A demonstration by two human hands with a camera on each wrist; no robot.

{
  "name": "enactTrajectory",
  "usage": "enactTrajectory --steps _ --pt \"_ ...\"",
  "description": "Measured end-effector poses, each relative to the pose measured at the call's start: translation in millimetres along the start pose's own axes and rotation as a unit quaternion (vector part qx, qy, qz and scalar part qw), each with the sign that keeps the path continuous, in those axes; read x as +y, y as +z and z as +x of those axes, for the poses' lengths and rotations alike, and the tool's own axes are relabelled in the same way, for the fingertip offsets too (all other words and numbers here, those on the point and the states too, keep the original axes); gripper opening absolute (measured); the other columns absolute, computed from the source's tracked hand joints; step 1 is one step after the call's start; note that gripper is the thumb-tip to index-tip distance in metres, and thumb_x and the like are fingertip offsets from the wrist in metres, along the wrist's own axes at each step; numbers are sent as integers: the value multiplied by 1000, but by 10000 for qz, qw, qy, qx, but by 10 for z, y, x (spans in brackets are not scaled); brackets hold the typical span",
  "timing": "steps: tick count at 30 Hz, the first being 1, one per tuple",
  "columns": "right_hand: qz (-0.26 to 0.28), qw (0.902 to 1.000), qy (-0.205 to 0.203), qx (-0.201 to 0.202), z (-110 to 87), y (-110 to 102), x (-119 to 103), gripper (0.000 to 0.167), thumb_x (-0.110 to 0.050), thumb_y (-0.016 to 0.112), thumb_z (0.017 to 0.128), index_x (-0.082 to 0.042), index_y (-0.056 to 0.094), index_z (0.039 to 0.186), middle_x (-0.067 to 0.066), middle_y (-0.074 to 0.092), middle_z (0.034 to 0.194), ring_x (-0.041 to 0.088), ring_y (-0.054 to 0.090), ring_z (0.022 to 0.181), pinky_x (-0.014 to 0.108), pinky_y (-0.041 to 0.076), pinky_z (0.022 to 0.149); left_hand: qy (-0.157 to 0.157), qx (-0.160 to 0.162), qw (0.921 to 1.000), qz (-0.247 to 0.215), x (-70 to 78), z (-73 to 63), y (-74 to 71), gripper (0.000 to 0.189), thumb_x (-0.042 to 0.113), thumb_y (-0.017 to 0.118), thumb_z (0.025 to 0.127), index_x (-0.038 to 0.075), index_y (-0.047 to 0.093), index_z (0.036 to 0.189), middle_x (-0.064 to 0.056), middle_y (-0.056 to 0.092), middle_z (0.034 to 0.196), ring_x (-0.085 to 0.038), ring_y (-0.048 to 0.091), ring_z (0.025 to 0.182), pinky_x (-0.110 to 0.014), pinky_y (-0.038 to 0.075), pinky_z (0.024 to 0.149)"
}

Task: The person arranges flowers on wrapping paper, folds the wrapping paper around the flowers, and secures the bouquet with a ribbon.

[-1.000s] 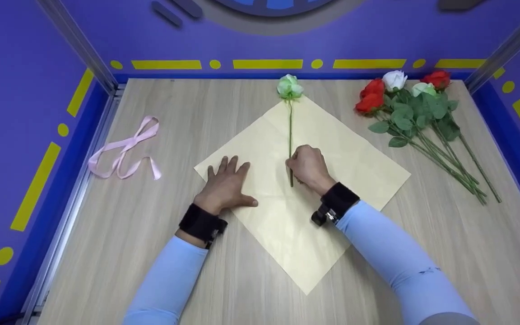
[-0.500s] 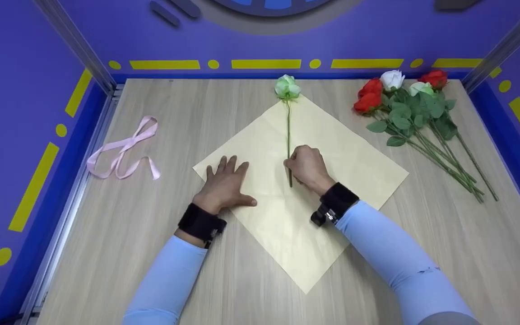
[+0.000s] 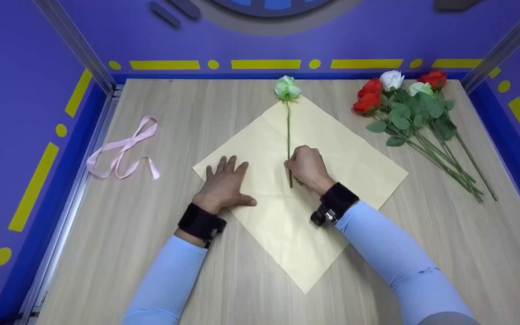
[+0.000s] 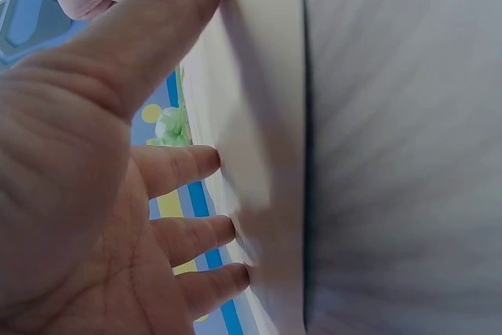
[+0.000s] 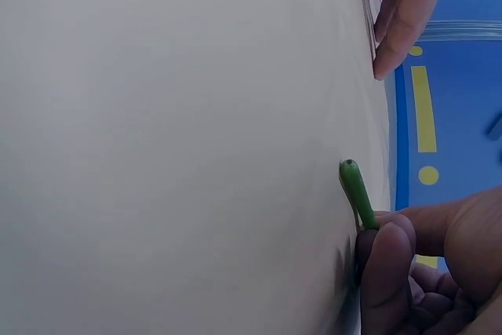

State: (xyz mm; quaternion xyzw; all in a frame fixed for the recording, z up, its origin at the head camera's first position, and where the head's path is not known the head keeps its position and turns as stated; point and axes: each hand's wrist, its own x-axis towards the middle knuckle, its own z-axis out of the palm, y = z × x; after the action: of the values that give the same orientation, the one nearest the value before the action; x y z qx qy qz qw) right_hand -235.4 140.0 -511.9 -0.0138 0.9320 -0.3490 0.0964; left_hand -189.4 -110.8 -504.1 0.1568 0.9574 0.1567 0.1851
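A single pale green artificial rose (image 3: 287, 88) lies on a cream sheet of wrapping paper (image 3: 282, 234), its bloom at the sheet's far corner and its stem pointing toward me. My right hand (image 3: 308, 166) pinches that stem near its lower end. In the right wrist view the stem's cut tip (image 5: 352, 174) pokes out from between thumb and finger, just above the paper. With fingers spread, my left hand (image 3: 225, 187) rests on the left part of the sheet. The left wrist view shows its fingertips (image 4: 205, 161) touching the paper.
To the right lies a bunch of artificial roses (image 3: 418, 113) in red, white and pale green, stems toward me. A loose pink ribbon (image 3: 127, 143) is at the left. Blue panels with yellow marks (image 3: 266, 64) wall the wooden table (image 3: 120, 253) on the back and sides.
Almost nothing differs. The whole head view shifts very slightly, while both hands and the green rose keep their places on the paper.
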Motion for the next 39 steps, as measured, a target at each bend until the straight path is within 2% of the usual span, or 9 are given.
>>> enactTrajectory --steps 15,21,25,30,32,35,39 --pt "213 9995 74 -237 -19 -18 37 22 -10 65 97 -3 68 77 4 67 54 16 62 40 26 47 38 -35 -48 10000 -32 16 18 10 113 60 86 81 14 30 168 -25 15 174 -51 7 161 -77 12 122" --pt "377 9989 186 -183 -25 -65 72 24 -21 69 99 -6 69 80 5 67 55 16 61 40 27 47 36 -19 -59 10000 -4 22 20 1 113 60 86 81 14 31 167 -25 16 174 -51 8 161 -77 13 122" --pt "357 9992 175 61 -38 -158 150 29 -31 70 101 -8 69 83 6 67 59 18 61 42 30 48 38 3 -11 10000 87 10 21 -21 107 62 83 83 15 34 166 -24 21 173 -49 13 161 -76 17 121" --pt "-253 9974 -185 651 -76 -337 309 25 -32 71 100 -9 75 90 5 73 77 24 67 67 37 52 62 66 304 9994 137 -15 45 -52 91 62 79 87 15 48 159 -20 37 165 -46 30 154 -75 30 115" --pt "-592 9938 -318 891 -104 -437 385 24 -30 70 100 -8 77 92 8 75 85 29 69 77 43 53 71 84 492 9987 93 -23 65 -60 86 59 80 87 15 52 155 -17 42 161 -45 36 150 -73 34 112" --pt "-943 9874 -411 1202 -156 -628 522 21 -24 67 100 -5 77 95 14 78 93 39 73 87 53 55 76 121 755 9971 52 -30 98 -65 80 56 84 85 13 58 147 -16 47 155 -45 40 145 -69 37 108" --pt "-1345 9754 -364 1708 -200 -925 782 20 -15 63 100 -2 77 95 20 78 95 46 73 88 59 54 74 250 906 9955 86 -30 147 -70 75 53 86 84 11 60 141 -16 50 151 -43 39 147 -67 35 110"
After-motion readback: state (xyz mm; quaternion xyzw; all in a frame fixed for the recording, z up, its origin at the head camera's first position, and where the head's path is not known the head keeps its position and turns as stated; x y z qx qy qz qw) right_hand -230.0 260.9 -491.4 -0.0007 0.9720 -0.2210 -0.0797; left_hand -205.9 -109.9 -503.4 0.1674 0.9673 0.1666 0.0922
